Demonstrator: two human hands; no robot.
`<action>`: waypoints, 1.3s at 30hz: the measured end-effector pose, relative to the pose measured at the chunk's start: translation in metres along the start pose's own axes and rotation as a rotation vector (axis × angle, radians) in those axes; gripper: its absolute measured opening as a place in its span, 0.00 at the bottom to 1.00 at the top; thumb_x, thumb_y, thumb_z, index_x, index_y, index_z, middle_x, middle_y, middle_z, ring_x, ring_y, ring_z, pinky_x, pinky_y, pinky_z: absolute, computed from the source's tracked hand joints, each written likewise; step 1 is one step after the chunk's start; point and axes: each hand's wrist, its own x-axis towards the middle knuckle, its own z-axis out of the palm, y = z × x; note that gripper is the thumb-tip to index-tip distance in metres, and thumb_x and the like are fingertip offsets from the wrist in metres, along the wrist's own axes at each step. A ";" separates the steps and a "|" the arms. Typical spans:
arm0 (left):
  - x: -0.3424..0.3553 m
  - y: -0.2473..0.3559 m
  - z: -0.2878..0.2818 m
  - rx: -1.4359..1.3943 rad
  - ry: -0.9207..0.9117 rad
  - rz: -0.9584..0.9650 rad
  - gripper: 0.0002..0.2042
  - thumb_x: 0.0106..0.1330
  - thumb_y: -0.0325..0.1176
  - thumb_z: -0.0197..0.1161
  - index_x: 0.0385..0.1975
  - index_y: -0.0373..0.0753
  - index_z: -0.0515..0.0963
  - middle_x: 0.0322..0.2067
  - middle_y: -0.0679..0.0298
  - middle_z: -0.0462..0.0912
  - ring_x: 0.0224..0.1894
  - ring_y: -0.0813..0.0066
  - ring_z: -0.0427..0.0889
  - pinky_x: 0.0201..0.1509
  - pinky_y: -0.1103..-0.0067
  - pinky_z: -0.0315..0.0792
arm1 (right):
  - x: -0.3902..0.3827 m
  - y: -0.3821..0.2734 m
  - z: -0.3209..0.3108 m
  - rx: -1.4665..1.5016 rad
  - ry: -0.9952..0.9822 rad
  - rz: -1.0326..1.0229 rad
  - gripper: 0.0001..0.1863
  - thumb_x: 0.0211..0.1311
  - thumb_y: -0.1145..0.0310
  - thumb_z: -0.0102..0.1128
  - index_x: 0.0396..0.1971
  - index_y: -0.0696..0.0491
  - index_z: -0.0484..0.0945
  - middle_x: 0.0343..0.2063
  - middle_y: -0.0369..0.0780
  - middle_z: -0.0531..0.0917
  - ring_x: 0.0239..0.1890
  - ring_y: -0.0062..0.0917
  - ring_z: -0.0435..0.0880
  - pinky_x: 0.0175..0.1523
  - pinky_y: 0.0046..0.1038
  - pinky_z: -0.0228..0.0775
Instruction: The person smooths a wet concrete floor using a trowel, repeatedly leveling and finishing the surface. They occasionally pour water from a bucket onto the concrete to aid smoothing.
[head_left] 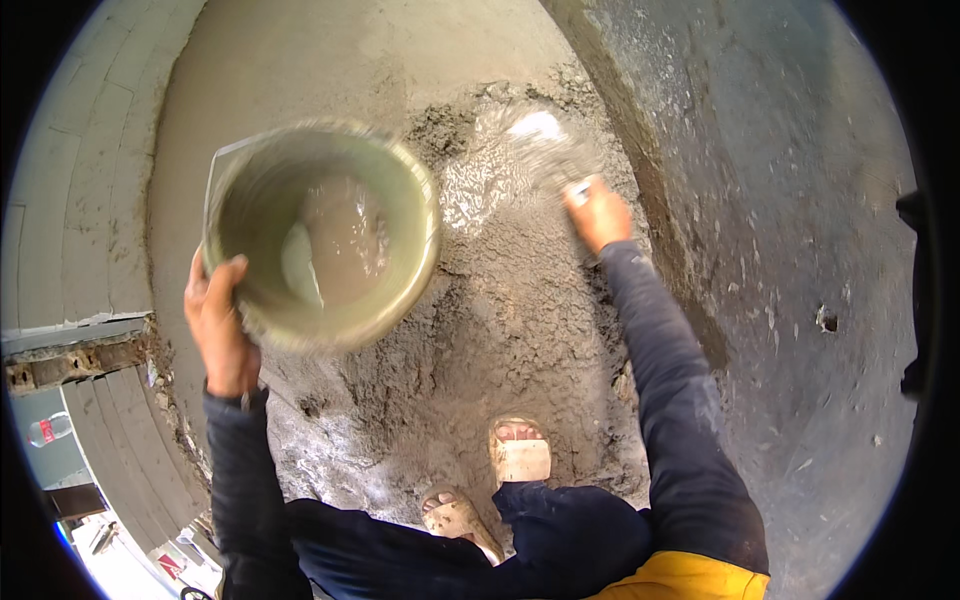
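Note:
My left hand point(217, 310) grips the left rim of a round olive-green bucket point(240, 210), which is tilted toward me and holds some grey watery liquid point(345, 240) and a pale patch or piece inside. My right hand point(598, 212) is closed on the handle of a blurred metal trowel point(550, 150) at the upper right, over wet, lumpy grey mortar point(470, 300) spread across the floor. The trowel's blade is smeared by motion, so I cannot tell whether it touches the mortar.
My sandalled feet point(520, 460) stand in the mortar. A dark grey wall or slab point(800, 250) with a small hole runs along the right. At left are pale boards or blocks point(85, 170), a ledge gap point(70, 360) and a plastic bottle point(48, 430). Smoother grey floor point(330, 50) lies beyond the mortar.

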 end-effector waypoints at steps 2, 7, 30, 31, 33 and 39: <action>-0.023 0.010 -0.033 0.000 0.029 -0.082 0.23 0.66 0.29 0.62 0.61 0.30 0.74 0.49 0.60 0.84 0.47 0.73 0.83 0.55 0.77 0.77 | 0.023 0.017 -0.023 0.083 0.097 0.035 0.32 0.69 0.41 0.59 0.49 0.60 0.78 0.37 0.55 0.88 0.41 0.47 0.89 0.47 0.45 0.80; -0.088 0.006 -0.100 -0.129 0.289 -0.222 0.30 0.65 0.31 0.63 0.68 0.31 0.69 0.55 0.56 0.82 0.53 0.68 0.83 0.59 0.75 0.76 | -0.033 0.070 0.004 0.359 0.257 0.039 0.33 0.68 0.37 0.60 0.41 0.59 0.83 0.40 0.54 0.88 0.46 0.45 0.88 0.52 0.42 0.76; -0.144 0.013 -0.130 -0.377 0.403 -0.290 0.30 0.65 0.32 0.59 0.69 0.36 0.68 0.59 0.56 0.78 0.57 0.63 0.80 0.63 0.69 0.75 | 0.052 -0.002 0.008 0.674 -0.106 0.222 0.27 0.67 0.45 0.62 0.39 0.59 0.88 0.29 0.42 0.88 0.32 0.28 0.85 0.42 0.33 0.76; -0.140 0.010 -0.129 -0.333 0.399 -0.288 0.29 0.65 0.31 0.59 0.69 0.36 0.68 0.58 0.56 0.79 0.56 0.63 0.80 0.62 0.69 0.75 | 0.047 -0.009 0.005 0.685 -0.119 0.156 0.27 0.67 0.45 0.61 0.38 0.58 0.87 0.30 0.42 0.88 0.33 0.28 0.85 0.43 0.34 0.76; -0.131 0.006 -0.127 -0.339 0.336 -0.312 0.28 0.66 0.30 0.58 0.68 0.36 0.68 0.57 0.56 0.79 0.55 0.63 0.81 0.62 0.69 0.76 | 0.033 -0.017 -0.001 0.465 -0.206 0.091 0.27 0.68 0.44 0.58 0.40 0.56 0.87 0.33 0.41 0.88 0.34 0.28 0.85 0.43 0.36 0.76; -0.126 0.003 -0.120 -0.271 0.246 -0.291 0.25 0.68 0.32 0.59 0.66 0.38 0.71 0.56 0.56 0.81 0.54 0.60 0.84 0.59 0.65 0.81 | 0.021 -0.005 -0.014 -0.273 0.028 -0.048 0.34 0.66 0.35 0.59 0.49 0.55 0.83 0.35 0.51 0.89 0.39 0.43 0.90 0.47 0.44 0.81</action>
